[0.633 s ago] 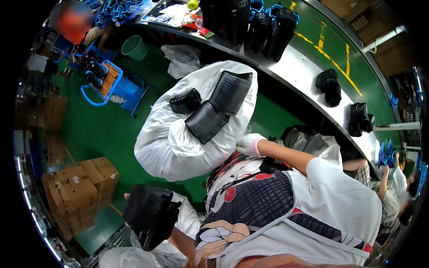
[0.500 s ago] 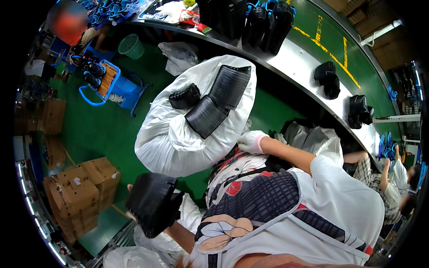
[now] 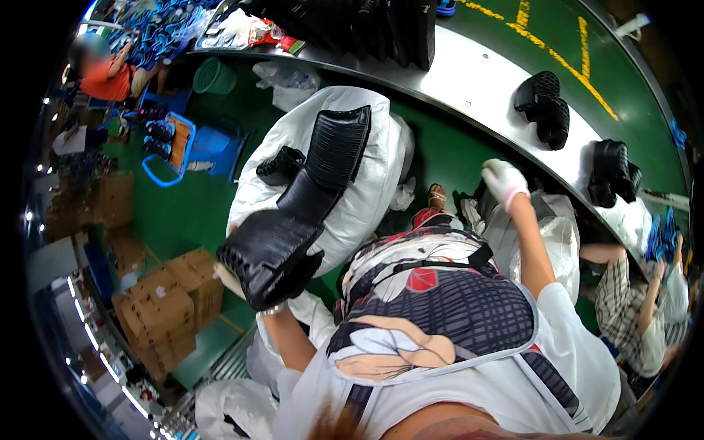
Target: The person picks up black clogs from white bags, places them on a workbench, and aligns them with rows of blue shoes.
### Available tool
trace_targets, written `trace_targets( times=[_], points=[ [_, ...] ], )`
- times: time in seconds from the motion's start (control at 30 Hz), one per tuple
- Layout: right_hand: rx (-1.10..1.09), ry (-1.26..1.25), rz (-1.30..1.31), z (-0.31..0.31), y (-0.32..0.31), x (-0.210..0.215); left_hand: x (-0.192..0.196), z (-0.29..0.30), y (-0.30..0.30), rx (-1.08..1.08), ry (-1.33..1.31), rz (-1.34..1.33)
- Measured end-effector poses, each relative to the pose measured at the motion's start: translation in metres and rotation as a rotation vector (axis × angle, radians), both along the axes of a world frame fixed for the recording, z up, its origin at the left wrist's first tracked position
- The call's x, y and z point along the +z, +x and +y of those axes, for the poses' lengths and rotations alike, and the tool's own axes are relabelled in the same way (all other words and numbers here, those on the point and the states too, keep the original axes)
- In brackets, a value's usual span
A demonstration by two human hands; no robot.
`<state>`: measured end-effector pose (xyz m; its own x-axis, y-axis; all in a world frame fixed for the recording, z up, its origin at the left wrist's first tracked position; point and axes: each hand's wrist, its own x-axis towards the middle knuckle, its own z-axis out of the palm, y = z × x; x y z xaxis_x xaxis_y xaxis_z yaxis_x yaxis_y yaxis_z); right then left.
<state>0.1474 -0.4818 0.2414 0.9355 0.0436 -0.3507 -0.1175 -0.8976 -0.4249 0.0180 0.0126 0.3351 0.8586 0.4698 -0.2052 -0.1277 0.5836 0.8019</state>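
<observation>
head view: left hand (image 3: 253,290) gripping black sole stack (image 3: 270,253) from beneath, gloved right hand (image 3: 503,180) empty, loosely curled.

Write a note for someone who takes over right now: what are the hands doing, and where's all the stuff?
Left hand: holds a stack of black shoe parts above the green floor.
Right hand: gloved, empty, raised near the conveyor edge.
More black parts lie on the big white sack; black shoes sit on the conveyor.
Done: one stack lifted. Left: the parts on the sack.
</observation>
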Motion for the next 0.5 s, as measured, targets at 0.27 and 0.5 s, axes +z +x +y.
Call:
trace_targets(
  times=[0.27, 0.5],
  points=[
    [-0.187, -0.028, 0.007, -0.126, -0.013, -0.044, 0.009, -0.088, 0.105, -0.273, -0.083, -0.344],
    [-0.102, 0.021, 0.184, -0.134, -0.016, -0.036, 0.055, -0.099, 0.186, 0.07, -0.852, -0.24]
  ],
)
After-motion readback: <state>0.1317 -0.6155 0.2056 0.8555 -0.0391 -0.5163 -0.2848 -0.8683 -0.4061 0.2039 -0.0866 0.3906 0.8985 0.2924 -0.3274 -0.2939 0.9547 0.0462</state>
